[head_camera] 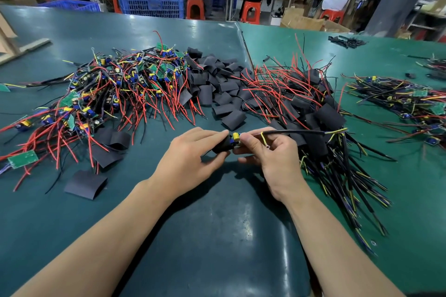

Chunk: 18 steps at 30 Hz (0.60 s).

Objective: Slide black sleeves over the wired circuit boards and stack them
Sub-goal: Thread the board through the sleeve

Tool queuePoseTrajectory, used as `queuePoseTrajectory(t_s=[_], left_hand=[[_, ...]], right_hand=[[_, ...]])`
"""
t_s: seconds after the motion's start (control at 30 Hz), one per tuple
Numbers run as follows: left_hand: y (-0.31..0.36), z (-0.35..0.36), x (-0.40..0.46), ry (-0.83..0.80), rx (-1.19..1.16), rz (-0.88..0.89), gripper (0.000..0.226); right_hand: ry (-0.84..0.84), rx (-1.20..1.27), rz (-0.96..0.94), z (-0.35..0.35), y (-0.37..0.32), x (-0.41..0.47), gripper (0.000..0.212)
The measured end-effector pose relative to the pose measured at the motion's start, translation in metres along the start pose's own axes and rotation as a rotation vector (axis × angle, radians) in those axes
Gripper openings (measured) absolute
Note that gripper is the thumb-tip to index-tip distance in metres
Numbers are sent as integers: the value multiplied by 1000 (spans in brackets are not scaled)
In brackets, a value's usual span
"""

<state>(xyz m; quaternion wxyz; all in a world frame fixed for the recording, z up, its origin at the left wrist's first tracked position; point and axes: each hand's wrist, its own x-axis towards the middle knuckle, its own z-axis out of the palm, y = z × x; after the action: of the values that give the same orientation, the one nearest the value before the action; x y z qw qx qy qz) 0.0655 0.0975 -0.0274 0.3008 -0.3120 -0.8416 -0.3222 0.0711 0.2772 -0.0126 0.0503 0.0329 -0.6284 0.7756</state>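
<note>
My left hand [190,154] pinches a black sleeve [220,146] just above the green table. My right hand [270,152] pinches a wired circuit board [235,138] whose blue and yellow parts stick out of the sleeve's right end. The board's black cable [294,131] runs right from my fingers, ending in yellow and blue leads. A heap of bare wired boards [115,89] lies at the left. Loose black sleeves [217,84] are piled in the middle. At the right lies a stack of sleeved boards [313,113], cables pointing toward me.
Loose sleeves [85,184] and a single green board [23,158] lie at the near left. Another bundle of wired boards [405,101] sits at the far right. Beyond the table stand blue crates [152,2] and seated people on red stools [251,12].
</note>
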Motion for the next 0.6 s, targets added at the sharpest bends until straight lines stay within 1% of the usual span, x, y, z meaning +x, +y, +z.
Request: queuePoseTrajectory(t_s=[0.1, 0.23, 0.33, 0.4, 0.53, 0.6], left_hand=[[2, 2, 1, 19, -38, -19, 36], [3, 1, 3, 64, -17, 2, 34], [2, -1, 4, 65, 36, 27, 33], [0, -3, 5, 64, 32, 7, 35], [-2, -4, 4, 4, -50, -99, 52], [-3, -6, 5, 27, -60, -125, 46]], right_hand=[[10, -3, -1, 0, 0, 0, 6], [4, -123, -109, 1, -1, -1, 9], [27, -203, -170, 2, 2, 0, 12], [40, -146, -141, 3, 3, 1, 14], [74, 14, -88, 3, 1, 5, 16], [90, 60, -67, 2, 2, 7, 16]])
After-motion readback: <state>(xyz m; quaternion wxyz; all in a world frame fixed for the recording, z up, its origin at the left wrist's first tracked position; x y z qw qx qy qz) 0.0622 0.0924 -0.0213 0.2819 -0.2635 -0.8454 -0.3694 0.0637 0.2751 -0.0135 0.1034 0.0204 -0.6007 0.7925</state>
